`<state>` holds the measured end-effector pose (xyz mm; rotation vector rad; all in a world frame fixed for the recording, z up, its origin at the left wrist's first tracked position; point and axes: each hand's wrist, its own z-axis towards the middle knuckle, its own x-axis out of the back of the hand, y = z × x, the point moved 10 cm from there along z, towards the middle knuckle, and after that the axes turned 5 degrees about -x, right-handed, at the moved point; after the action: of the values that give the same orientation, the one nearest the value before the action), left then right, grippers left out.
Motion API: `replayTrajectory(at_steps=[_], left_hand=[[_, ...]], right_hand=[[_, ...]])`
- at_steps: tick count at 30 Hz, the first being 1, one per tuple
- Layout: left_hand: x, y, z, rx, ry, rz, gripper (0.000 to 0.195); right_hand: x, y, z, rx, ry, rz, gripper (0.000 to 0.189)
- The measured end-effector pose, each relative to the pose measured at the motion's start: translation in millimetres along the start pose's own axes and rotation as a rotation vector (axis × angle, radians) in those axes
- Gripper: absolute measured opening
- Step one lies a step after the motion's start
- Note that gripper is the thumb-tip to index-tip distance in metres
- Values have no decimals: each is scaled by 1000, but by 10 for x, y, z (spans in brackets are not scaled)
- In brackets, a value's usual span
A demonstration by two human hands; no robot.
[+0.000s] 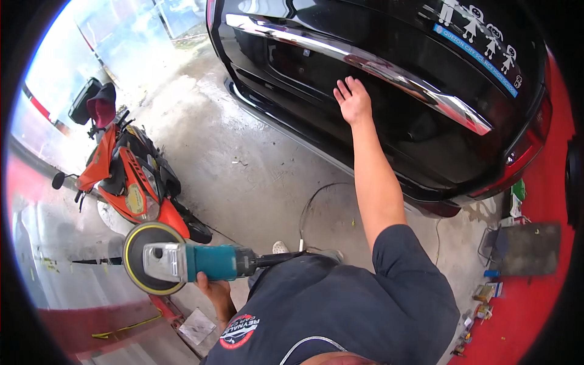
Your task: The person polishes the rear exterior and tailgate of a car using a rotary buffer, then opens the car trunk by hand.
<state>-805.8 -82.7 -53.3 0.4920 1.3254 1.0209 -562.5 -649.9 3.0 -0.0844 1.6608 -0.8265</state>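
Observation:
My left hand [213,289] holds a teal power polisher [212,262] by its body, at the lower left. The polisher's round black pad with a yellow rim [150,228] faces away to the left, near the motorcycle. My right hand [354,101] reaches out, fingers spread and empty, over the rear of a black car [292,98]. It is just below the chrome trim bar [365,61]; whether it touches the car I cannot tell. A dark cord runs from the polisher's rear end beside my shirt.
An orange motorcycle [137,182] stands on the concrete floor at left. A black cable [306,205] loops on the floor between me and the car. At right are a dark board [527,248] and several small containers [483,311] by a red surface. A pale square sheet [197,326] lies lower left.

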Motion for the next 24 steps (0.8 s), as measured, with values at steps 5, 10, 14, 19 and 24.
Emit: replayTrajectory(at_steps=[5, 10, 14, 19, 24], left_hand=[[514, 127, 49, 21, 123, -102, 69], [824, 240, 0, -16, 237, -115, 70], [948, 337, -21, -79, 275, -56, 70], [914, 445, -90, -155, 343, 32, 68], [916, 429, -135, -189, 468, 33, 69]], right_hand=[[-316, -10, 241, 62, 39, 74, 69], [-591, -17, 385, 103, 76, 80, 41], [-507, -9, 624, 72, 16, 42, 36], [-528, 136, 908, 35, -5, 87, 27], [-483, 114, 1213, 31, 45, 120, 19]])
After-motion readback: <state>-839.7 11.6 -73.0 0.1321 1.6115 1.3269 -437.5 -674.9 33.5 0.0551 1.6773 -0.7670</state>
